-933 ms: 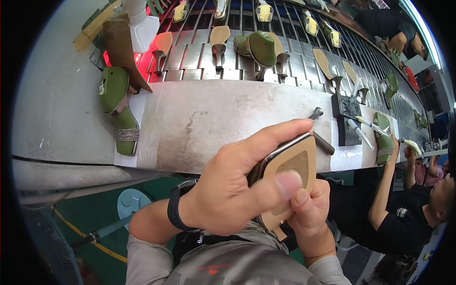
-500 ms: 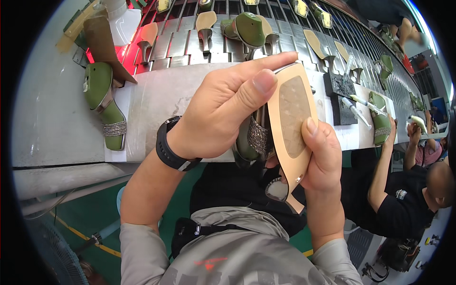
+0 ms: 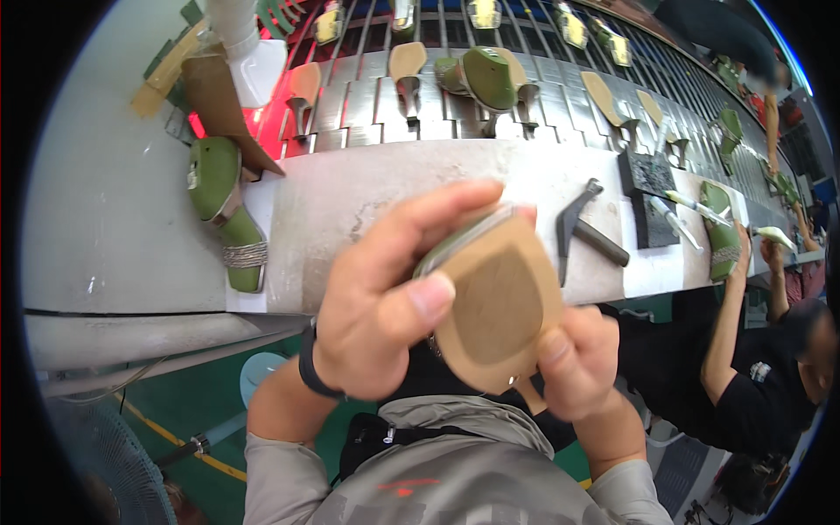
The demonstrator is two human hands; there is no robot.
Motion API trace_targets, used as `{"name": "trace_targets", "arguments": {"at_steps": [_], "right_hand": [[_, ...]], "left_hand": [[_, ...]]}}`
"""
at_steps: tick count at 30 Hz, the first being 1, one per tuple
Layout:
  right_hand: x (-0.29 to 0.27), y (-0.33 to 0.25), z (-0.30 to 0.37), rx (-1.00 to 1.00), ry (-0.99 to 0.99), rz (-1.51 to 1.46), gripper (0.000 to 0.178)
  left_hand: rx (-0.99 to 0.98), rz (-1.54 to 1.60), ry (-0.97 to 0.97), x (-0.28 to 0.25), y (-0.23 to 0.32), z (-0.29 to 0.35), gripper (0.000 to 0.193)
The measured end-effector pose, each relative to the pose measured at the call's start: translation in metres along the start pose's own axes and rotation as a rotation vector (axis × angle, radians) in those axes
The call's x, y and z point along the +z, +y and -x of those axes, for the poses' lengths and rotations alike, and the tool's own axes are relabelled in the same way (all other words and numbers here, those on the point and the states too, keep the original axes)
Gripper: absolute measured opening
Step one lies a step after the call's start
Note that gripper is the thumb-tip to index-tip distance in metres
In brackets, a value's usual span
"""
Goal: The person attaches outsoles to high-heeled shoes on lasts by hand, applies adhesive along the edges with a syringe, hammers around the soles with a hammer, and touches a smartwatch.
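Note:
Both my hands hold a high-heeled sandal over the near edge of the workbench, its tan sole turned up toward me. My left hand wraps the side of it, thumb on the sole's edge. On the opposite edge, my right hand pinches the sole near a small shiny spot. A sliver of green shows along the upper left side; the rest of the upper is hidden beneath. Both hands are slightly blurred. Beyond them on the bench lies a dark metal hand tool with two arms.
A green sandal with sparkly straps lies at the left beside a brown board. Several shoes stand on the metal conveyor behind. Syringes lean by a black block. At the right, a co-worker's hand touches another green sandal.
The sandal has come lower and tilted, so its sole now faces me more broadly and looks shorter. My left hand has moved down. The dark tool behind it has come into sight.

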State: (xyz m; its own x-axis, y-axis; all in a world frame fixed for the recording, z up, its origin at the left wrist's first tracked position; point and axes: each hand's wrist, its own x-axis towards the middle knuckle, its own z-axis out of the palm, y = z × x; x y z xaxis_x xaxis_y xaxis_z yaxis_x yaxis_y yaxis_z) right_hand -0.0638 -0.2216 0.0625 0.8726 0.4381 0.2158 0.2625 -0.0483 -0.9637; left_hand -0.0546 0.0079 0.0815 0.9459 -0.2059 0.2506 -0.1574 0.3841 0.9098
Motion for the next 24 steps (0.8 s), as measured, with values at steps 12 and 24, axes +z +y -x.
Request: {"name": "trace_targets", "arguments": {"at_steps": [12, 24], "right_hand": [[0.058, -0.007, -0.012, -0.257, -0.155, 0.070, 0.012], [0.070, -0.017, -0.028, -0.168, -0.130, 0.092, 0.021]], "left_hand": [[0.071, -0.177, 0.272, -0.014, 0.022, 0.058, 0.031], [0.046, -0.432, 0.332, -0.033, 0.032, 0.030, 0.031]]}}
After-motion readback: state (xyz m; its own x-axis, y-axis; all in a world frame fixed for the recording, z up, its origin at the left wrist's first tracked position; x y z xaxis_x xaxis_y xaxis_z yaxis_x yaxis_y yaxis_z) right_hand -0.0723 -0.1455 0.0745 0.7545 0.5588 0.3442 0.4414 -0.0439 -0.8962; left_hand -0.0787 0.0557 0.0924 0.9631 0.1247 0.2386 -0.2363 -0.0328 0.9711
